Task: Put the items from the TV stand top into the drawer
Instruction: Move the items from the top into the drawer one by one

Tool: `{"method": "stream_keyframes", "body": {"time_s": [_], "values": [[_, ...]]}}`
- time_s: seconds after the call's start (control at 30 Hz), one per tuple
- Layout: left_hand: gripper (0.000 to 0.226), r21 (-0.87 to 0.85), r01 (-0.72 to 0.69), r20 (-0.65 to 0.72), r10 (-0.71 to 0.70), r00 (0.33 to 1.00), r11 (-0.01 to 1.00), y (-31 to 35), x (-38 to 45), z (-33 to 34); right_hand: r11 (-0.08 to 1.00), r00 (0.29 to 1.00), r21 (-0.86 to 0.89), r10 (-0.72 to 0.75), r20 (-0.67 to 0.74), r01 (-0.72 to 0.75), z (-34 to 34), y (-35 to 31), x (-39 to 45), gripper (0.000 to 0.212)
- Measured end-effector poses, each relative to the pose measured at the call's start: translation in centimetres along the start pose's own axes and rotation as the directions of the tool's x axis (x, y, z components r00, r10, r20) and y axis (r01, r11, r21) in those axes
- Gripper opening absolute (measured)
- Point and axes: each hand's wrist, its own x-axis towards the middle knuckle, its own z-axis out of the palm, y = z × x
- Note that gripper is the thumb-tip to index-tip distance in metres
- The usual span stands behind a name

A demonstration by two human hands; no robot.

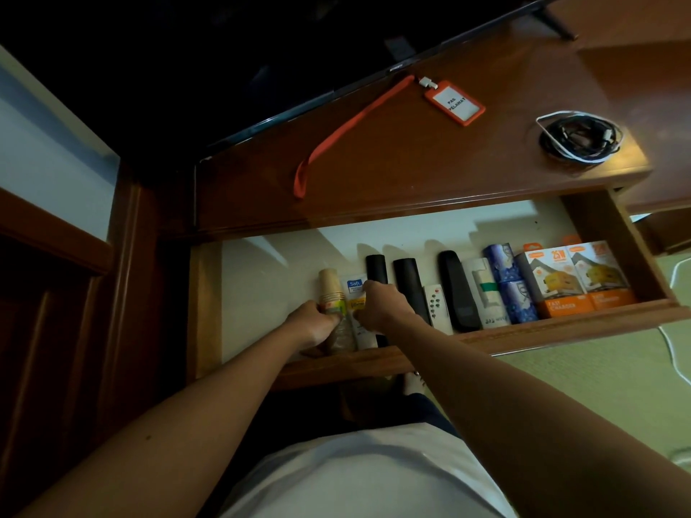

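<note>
The drawer [486,336] stands pulled out below the wooden TV stand top [430,155]. Lined up inside it are a stack of paper cups [329,284], white tubes [355,287], two black cylinders [377,269], a white remote [435,306], a black remote [458,289], blue patterned rolls [504,278] and orange charger boxes [576,278]. My left hand [312,323] grips the lower end of the cup stack. My right hand [385,306] pinches the tubes beside it. On the top lie an orange lanyard badge [454,102] and a coiled cable bundle [577,138].
A dark TV screen [224,69] stands on the stand's back part, with its foot [553,22] at the upper right. A white cord [673,349] trails on the green floor to the right. Wooden panelling [74,293] rises on the left.
</note>
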Motion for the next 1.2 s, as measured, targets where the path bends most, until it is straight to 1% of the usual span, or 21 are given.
{"method": "stream_keyframes", "body": {"time_s": [0.03,0.1,0.17,0.23,0.33,0.47,0.5,0.57,0.63,0.73,0.83,0.93,1.0,1.07,1.13,1.2], "values": [[0.042,-0.002,0.007,0.003,-0.007,1.000,1.000,0.1,0.1,-0.1,1.000,1.000,-0.005,-0.001,0.006,0.001,-0.1,0.0,0.0,0.039],[0.041,0.067,-0.009,-0.025,0.011,1.000,0.998,0.4,0.0,-0.4,1.000,1.000,-0.013,-0.004,0.018,0.004,-0.1,0.0,0.0,0.039],[0.035,0.121,-0.014,-0.085,0.024,0.996,0.993,0.9,-0.3,-0.5,1.000,1.000,-0.007,-0.007,0.014,0.007,-0.3,0.1,0.1,0.038],[0.036,0.176,-0.032,-0.157,0.060,0.986,0.984,1.5,-0.4,-0.6,1.000,1.000,-0.002,-0.004,-0.012,0.004,-0.6,0.2,0.0,0.034],[0.046,0.260,-0.107,-0.252,0.175,0.952,0.959,3.0,-0.9,-0.7,1.000,0.997,-0.003,-0.025,-0.076,0.025,-1.7,0.2,0.0,0.034],[0.057,0.288,-0.252,-0.258,0.329,0.909,0.924,5.5,-1.2,-0.7,0.997,0.981,0.045,-0.055,-0.189,0.064,-4.4,0.1,0.1,0.025],[0.057,0.293,-0.287,-0.267,0.366,0.891,0.912,6.4,-1.4,-0.6,0.996,0.974,0.061,-0.053,-0.220,0.067,-5.1,0.1,0.1,0.026],[0.053,0.300,-0.357,-0.297,0.442,0.846,0.885,8.1,-1.6,-0.5,0.993,0.957,0.097,-0.041,-0.288,0.072,-6.7,0.5,0.2,0.036],[0.048,0.323,-0.419,-0.321,0.515,0.795,0.849,10.0,-1.7,-0.5,0.989,0.936,0.121,-0.036,-0.350,0.084,-8.1,1.1,0.4,0.039],[0.043,0.357,-0.488,-0.337,0.597,0.728,0.797,12.8,-1.8,-0.3,0.984,0.893,0.154,-0.015,-0.450,0.094,-10.2,2.1,0.7,0.035],[0.036,0.365,-0.537,-0.347,0.647,0.679,0.760,15.2,-1.5,0.0,0.976,0.846,0.184,0.001,-0.533,0.115,-12.2,3.4,1.1,0.026],[0.029,0.387,-0.594,-0.354,0.709,0.610,0.705,17.3,-0.8,0.6,0.965,0.805,0.198,-0.019,-0.594,0.169,-14.2,5.2,1.8,0.019],[0.028,0.415,-0.598,-0.357,0.727,0.586,0.686,18.6,-0.3,1.0,0.958,0.768,0.213,-0.011,-0.641,0.192,-15.7,6.5,2.3,0.017],[0.028,0.470,-0.581,-0.352,0.744,0.568,0.665,20.2,0.2,1.5,0.951,0.724,0.241,0.029,-0.689,0.192,-17.5,8.0,2.8,0.017],[0.031,0.524,-0.570,-0.342,0.769,0.540,0.633,21.8,0.7,2.2,0.940,0.678,0.291,0.096,-0.729,0.180,-19.8,9.8,3.2,0.019],[0.035,0.557,-0.550,-0.330,0.774,0.540,0.622,23.6,1.5,3.0,0.925,0.637,0.350,0.180,-0.749,0.151,-22.3,11.8,3.6,0.020]]}}
